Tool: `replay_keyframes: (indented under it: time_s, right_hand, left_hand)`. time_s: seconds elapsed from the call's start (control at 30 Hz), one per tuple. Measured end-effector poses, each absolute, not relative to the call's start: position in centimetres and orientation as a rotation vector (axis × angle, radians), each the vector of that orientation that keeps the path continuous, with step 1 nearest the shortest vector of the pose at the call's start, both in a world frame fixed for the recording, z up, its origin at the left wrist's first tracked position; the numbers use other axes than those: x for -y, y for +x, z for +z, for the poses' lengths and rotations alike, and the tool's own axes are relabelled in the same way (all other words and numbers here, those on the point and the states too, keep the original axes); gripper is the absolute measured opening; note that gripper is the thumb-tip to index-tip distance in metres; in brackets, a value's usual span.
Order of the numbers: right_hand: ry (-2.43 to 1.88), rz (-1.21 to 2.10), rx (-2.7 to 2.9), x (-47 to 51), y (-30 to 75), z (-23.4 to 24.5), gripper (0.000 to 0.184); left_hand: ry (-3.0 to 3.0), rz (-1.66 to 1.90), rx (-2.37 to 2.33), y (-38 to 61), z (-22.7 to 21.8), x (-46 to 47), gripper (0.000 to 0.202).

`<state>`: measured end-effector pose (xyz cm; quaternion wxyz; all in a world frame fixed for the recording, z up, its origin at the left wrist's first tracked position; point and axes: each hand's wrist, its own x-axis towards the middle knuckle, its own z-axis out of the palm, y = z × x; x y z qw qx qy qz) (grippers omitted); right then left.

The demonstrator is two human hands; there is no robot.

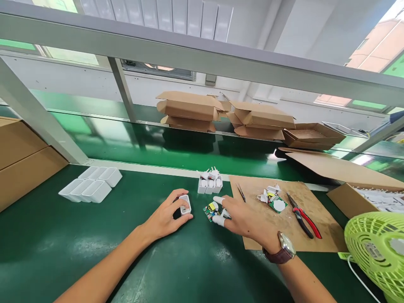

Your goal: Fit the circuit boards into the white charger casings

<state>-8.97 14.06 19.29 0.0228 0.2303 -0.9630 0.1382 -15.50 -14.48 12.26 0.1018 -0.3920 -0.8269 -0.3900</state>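
Observation:
My left hand (168, 214) is curled around a small white plastic housing (185, 205), with its open side facing up. Just right of it, a green circuit board (208, 211) with a yellow transformer lies by the fingertips of my right hand (233, 214). White finger cots cover the thumb and a finger of that hand, which close in on the board from two sides. Behind the hands stand three white housings (210, 185) in a row, with white plug parts and wires on top. Several more white housings (91, 185) are grouped at the left.
A brown board (252, 240) at right carries tweezers (241, 192), red-and-black pliers (304, 216) and another circuit board (275, 200). A green fan (375, 248) and an open carton (353, 195) flank it. Cardboard boxes (189, 107) stand on the green conveyor (151, 149) behind.

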Motion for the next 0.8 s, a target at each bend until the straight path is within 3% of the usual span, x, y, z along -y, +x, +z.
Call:
replay_keyframes:
  time_s: [0.17, 0.37, 0.57, 0.7, 0.8]
  right_hand:
    - [0.780, 0.449, 3.019, -13.6, -8.7, 17.6, 0.046]
    - [0.707, 0.687, 3.052, -15.1, -7.7, 17.3, 0.072]
    - [0.675, 0.614, 3.027, -15.8, -7.2, 16.7, 0.065]
    - [0.705, 0.615, 2.934, -15.9, -7.5, 16.4, 0.073]
    - [0.696, 0.672, 2.873, -15.5, -7.6, 16.6, 0.064]
  left_hand:
    - [-1.205, -1.260, 2.470, -15.0, 12.4, 14.5, 0.052]
    - [-1.175, -1.302, 2.613, -14.7, 12.6, 14.7, 0.076]
    - [-1.161, -1.304, 2.673, -14.5, 12.4, 14.9, 0.084]
    - [-1.173, -1.304, 2.684, -14.4, 12.6, 15.1, 0.082]
    - [-1.161, -1.302, 2.688, -14.6, 12.7, 15.2, 0.081]
